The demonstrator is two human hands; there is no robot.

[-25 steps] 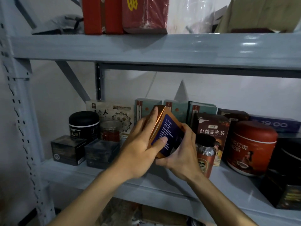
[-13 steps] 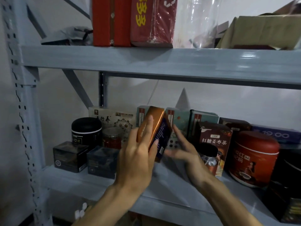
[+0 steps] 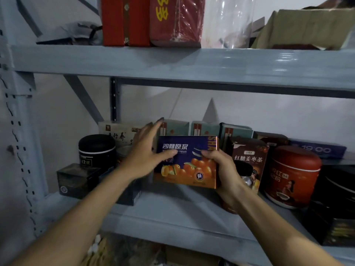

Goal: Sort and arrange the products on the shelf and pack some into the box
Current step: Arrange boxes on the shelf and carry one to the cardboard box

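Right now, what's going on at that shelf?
A person holds a blue and orange box upright at a grey metal shelf, front face to the camera. The right hand grips its right edge; the left hand lies open against its left side, thumb on the front. It is in front of teal boxes, between a black jar and a brown tea box.

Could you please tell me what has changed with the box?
The box was turned from tilted, back showing, to upright with its front facing out. The right hand now grips its right edge; the left hand has opened. Everything else on the shelf stayed put.
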